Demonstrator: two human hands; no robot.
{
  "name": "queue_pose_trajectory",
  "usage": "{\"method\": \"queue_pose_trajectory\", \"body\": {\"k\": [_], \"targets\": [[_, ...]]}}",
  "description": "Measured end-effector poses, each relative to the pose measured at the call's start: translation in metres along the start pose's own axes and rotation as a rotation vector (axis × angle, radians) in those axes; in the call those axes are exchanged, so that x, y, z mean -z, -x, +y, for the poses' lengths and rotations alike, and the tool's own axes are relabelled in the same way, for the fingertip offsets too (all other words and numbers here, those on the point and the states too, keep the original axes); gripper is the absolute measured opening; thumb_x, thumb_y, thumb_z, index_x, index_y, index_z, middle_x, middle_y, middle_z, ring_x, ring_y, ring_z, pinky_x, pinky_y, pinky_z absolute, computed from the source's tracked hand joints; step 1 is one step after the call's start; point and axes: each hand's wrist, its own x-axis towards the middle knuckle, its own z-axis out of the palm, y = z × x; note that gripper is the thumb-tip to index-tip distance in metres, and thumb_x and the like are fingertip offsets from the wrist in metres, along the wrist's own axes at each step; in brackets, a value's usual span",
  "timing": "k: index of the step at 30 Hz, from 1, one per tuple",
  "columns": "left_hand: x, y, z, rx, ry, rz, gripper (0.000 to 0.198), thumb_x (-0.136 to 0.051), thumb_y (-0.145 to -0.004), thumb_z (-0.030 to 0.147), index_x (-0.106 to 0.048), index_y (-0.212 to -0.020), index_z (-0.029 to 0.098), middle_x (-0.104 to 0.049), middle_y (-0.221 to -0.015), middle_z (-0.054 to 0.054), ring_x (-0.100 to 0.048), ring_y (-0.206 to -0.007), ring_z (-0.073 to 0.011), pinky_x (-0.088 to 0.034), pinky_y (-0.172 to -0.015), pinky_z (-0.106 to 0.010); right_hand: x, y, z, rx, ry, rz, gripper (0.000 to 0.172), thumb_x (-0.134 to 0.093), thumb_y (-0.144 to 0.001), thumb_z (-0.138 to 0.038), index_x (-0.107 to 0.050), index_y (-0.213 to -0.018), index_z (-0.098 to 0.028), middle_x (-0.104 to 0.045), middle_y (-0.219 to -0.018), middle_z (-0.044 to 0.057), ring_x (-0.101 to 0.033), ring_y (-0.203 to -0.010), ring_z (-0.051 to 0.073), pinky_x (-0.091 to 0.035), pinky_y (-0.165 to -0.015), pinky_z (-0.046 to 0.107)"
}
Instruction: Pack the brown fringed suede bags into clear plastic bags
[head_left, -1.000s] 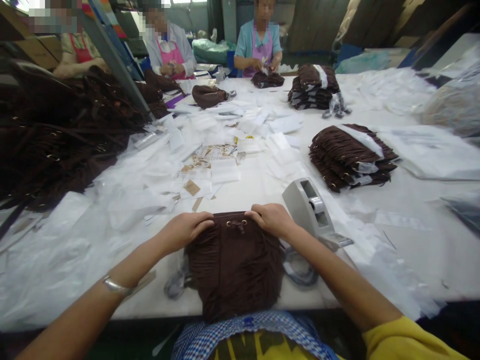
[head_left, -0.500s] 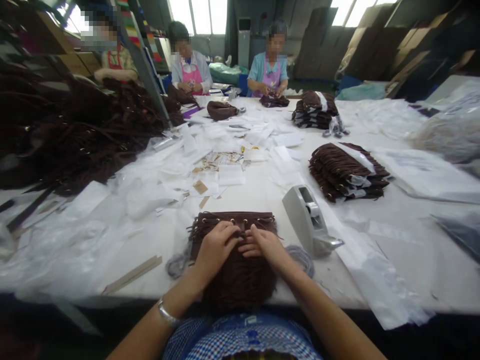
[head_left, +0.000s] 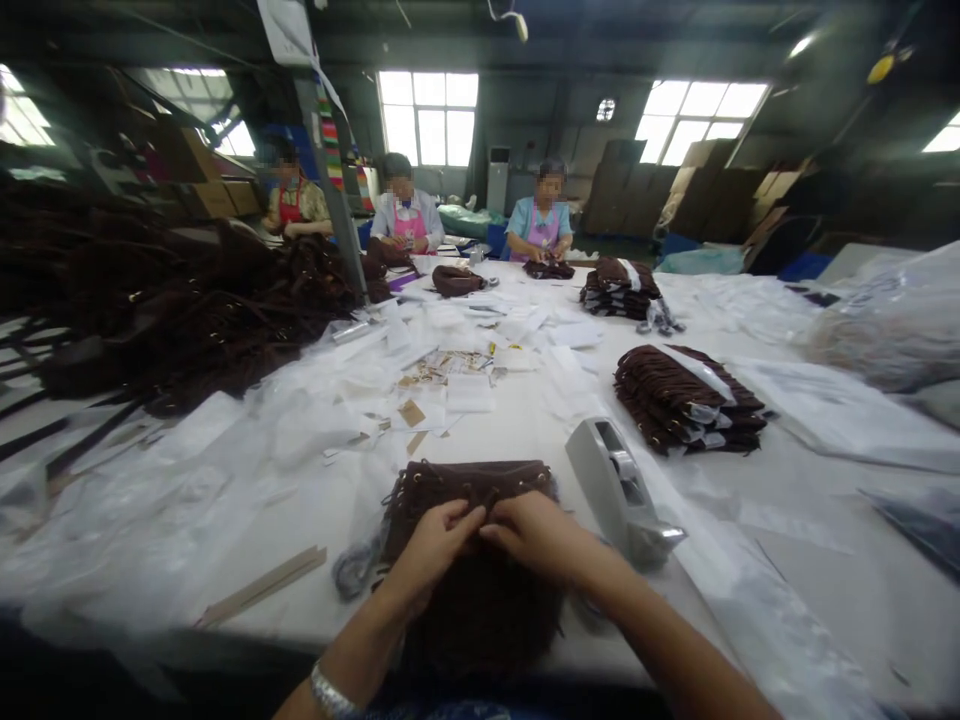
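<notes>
A dark brown fringed bag (head_left: 487, 620) lies flat on the table right in front of me, with gold eyelets along its top edge and a thin drawstring (head_left: 480, 494) threaded through them. My left hand (head_left: 439, 540), a silver band on its wrist, pinches at the drawstring near the middle of the bag's top. Thumb to thumb with it, my right hand (head_left: 541, 535) has its fingers bent over the same spot. The cord between the fingertips is mostly hidden. Grey coiled strap (head_left: 351, 572) shows at the bag's left side.
A grey tape dispenser (head_left: 622, 490) stands just right of the bag. Beyond it sit stacks of brown fringed bags (head_left: 679, 400). White paper and plastic sheets (head_left: 277, 430) cover the left side, near a brown heap (head_left: 187, 300). Several co-workers (head_left: 546, 225) sit across the table.
My view has tilted up. Both hands have come closer together over the drawstring, and the right fingers, spread before, are now curled in.
</notes>
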Motion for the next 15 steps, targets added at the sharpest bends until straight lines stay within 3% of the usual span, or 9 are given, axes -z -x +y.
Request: {"method": "queue_pose_trajectory", "body": {"k": [2, 3, 6, 8, 10, 12, 15], "targets": [[0.0, -0.001, -0.004, 0.013, 0.039, -0.011, 0.038, -0.069, -0.079, 0.051, -0.07, -0.094, 0.015, -0.072, -0.091, -0.007, -0.067, -0.087, -0.0188, -0.052, -0.071, -0.025, 0.029, -0.019, -0.005, 0.019, 0.089, -0.097, 0.034, -0.055, -0.091, -0.039, -0.07, -0.069, -0.018, -0.07, -0.059, 0.003, -0.065, -0.053, 0.015, -0.044, -0.052, 0.022], [0.0, -0.003, -0.007, 0.022, 0.053, -0.009, 0.039, -0.068, -0.079, 0.051, -0.07, -0.096, 0.016, -0.073, -0.092, -0.008, -0.067, -0.087, -0.0189, -0.052, -0.071, -0.025, 0.041, -0.036, -0.006, 0.021, 0.127, -0.084, 0.038, -0.051, -0.094, -0.042, -0.072, -0.074, -0.018, -0.071, -0.061, 0.003, -0.065, -0.054, 0.014, -0.045, -0.053, 0.023], [0.001, -0.006, -0.016, 0.04, 0.062, 0.008, 0.041, -0.067, -0.08, 0.052, -0.069, -0.097, 0.016, -0.073, -0.093, -0.01, -0.068, -0.085, -0.0193, -0.051, -0.069, -0.026, 0.061, -0.108, 0.0, 0.074, 0.427, 0.142, 0.027, -0.051, -0.096, -0.034, -0.074, -0.099, -0.02, -0.076, -0.088, 0.004, -0.07, -0.08, 0.016, -0.05, -0.074, 0.023], [0.001, -0.008, -0.022, 0.034, 0.048, 0.032, 0.041, -0.067, -0.079, 0.052, -0.068, -0.095, 0.015, -0.073, -0.092, -0.01, -0.068, -0.084, -0.0201, -0.051, -0.066, -0.026, 0.06, -0.16, 0.011, 0.052, 0.505, 0.179, 0.03, -0.055, -0.094, -0.027, -0.067, -0.121, -0.02, -0.068, -0.122, 0.01, -0.064, -0.109, 0.02, -0.046, -0.092, 0.028], [0.001, -0.008, -0.026, 0.018, 0.045, 0.048, 0.04, -0.066, -0.08, 0.052, -0.067, -0.095, 0.015, -0.072, -0.09, -0.009, -0.068, -0.083, -0.0207, -0.051, -0.064, -0.026, 0.054, -0.201, 0.026, 0.028, 0.556, 0.15, 0.041, -0.063, -0.089, -0.024, -0.061, -0.129, -0.019, -0.057, -0.138, 0.013, -0.057, -0.122, 0.024, -0.044, -0.099, 0.03], [0.0, -0.008, -0.028, 0.002, 0.053, 0.048, 0.039, -0.066, -0.081, 0.051, -0.066, -0.095, 0.014, -0.072, -0.09, -0.009, -0.068, -0.082, -0.0208, -0.05, -0.063, -0.026, 0.045, -0.226, 0.041, 0.004, 0.599, 0.095, 0.038, -0.067, -0.087, -0.023, -0.064, -0.124, -0.016, -0.058, -0.135, 0.015, -0.056, -0.122, 0.026, -0.043, -0.1, 0.032], [-0.001, -0.006, -0.028, -0.01, 0.072, 0.038, 0.037, -0.065, -0.082, 0.049, -0.066, -0.094, 0.014, -0.072, -0.09, -0.01, -0.068, -0.083, -0.0211, -0.05, -0.064, -0.026, 0.036, -0.24, 0.059, -0.019, 0.655, 0.034, 0.026, -0.062, -0.092, -0.028, -0.066, -0.113, -0.013, -0.065, -0.12, 0.013, -0.061, -0.112, 0.025, -0.046, -0.098, 0.04]]}}
